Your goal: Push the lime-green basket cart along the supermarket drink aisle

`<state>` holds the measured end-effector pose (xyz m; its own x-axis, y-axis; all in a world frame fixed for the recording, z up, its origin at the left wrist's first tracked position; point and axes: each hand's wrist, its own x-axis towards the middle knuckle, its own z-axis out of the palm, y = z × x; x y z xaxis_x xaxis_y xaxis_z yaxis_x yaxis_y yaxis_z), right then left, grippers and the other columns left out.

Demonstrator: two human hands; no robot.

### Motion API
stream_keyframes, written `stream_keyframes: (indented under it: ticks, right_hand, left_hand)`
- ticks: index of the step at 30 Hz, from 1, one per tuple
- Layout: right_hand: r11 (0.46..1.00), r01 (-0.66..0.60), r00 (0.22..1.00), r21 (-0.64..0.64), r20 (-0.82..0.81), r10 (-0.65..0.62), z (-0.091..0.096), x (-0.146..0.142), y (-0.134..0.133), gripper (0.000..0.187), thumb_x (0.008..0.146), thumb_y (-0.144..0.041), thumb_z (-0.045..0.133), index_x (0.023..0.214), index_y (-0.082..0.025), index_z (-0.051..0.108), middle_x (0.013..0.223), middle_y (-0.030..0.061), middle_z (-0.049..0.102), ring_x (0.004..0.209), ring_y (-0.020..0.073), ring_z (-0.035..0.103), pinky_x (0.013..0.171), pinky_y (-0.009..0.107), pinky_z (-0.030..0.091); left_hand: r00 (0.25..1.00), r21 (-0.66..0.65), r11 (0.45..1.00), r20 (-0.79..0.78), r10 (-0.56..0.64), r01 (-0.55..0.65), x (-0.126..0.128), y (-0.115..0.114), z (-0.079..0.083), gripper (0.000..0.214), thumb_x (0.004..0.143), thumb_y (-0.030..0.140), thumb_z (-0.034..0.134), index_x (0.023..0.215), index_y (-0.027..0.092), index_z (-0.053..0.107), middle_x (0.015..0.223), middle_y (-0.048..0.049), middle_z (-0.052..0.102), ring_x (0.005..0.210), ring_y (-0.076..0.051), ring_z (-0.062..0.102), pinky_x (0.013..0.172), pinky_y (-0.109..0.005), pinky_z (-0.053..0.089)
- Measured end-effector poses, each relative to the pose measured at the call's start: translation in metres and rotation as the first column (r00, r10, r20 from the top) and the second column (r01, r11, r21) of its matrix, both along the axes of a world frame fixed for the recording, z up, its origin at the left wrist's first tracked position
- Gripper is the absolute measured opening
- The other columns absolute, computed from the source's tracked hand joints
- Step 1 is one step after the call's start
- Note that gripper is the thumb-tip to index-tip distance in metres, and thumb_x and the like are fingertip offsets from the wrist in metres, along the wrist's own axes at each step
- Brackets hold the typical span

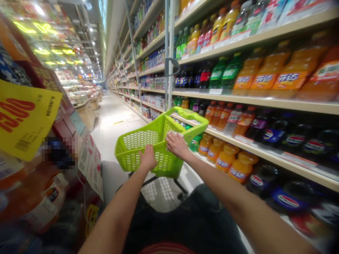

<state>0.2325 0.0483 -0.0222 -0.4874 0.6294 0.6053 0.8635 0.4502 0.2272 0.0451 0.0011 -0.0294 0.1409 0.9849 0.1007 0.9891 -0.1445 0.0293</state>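
Observation:
A lime-green shopping cart with a perforated plastic basket stands in front of my knees, its raised handle to the right. My left hand lies against the near side of the basket, fingers stretched out over the rim, holding nothing visible. Farther right, my right hand presses on the cart's side below the handle. A thin white piece, like a cloth or tissue, peeks out around its fingers; most of it is hidden under the hand.
Shelves of soft-drink bottles line the right side, close to the cart. At left a bottle display with a yellow price sign juts in. A pale tiled aisle runs ahead, with produce stands beyond.

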Motion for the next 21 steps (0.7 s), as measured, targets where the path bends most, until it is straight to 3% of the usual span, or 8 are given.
stream_keyframes:
  ticks: [8,16,21]
  right_hand:
    - [0.994,0.103,0.983,-0.043,-0.146,-0.108,0.007,0.026,0.002,0.041,0.089,-0.025,0.033,0.126,-0.013,0.047,0.136,0.0124,0.041,0.128,0.0271,0.032,0.104,0.049,0.022]
    - [0.99,-0.02,0.99,-0.142,-0.138,0.001,-0.011,-0.022,-0.001,0.04,0.087,-0.018,0.034,0.124,-0.01,0.049,0.134,0.0136,0.043,0.128,0.0257,0.032,0.104,0.048,0.023]
    - [0.984,0.016,0.992,-0.175,-0.12,-0.038,-0.005,-0.021,0.006,0.042,0.086,-0.018,0.036,0.125,-0.008,0.046,0.136,0.0148,0.04,0.129,0.0262,0.03,0.106,0.048,0.019]
  left_hand:
    - [0.999,0.021,0.999,-0.001,-0.034,0.034,0.005,-0.005,-0.001,0.081,0.068,0.025,0.049,0.14,0.015,0.013,0.149,-0.0081,0.008,0.136,-0.025,0.005,0.106,-0.055,0.013]
    - [0.996,0.001,0.997,-0.023,-0.082,0.083,0.015,-0.01,0.001,0.081,0.068,0.026,0.049,0.139,0.014,0.014,0.149,-0.0089,0.008,0.136,-0.027,0.005,0.105,-0.058,0.013]
    - [0.994,0.005,0.995,-0.029,-0.104,0.104,0.012,-0.01,-0.001,0.083,0.066,0.026,0.05,0.139,0.013,0.014,0.149,-0.0088,0.008,0.136,-0.025,0.007,0.105,-0.057,0.012]
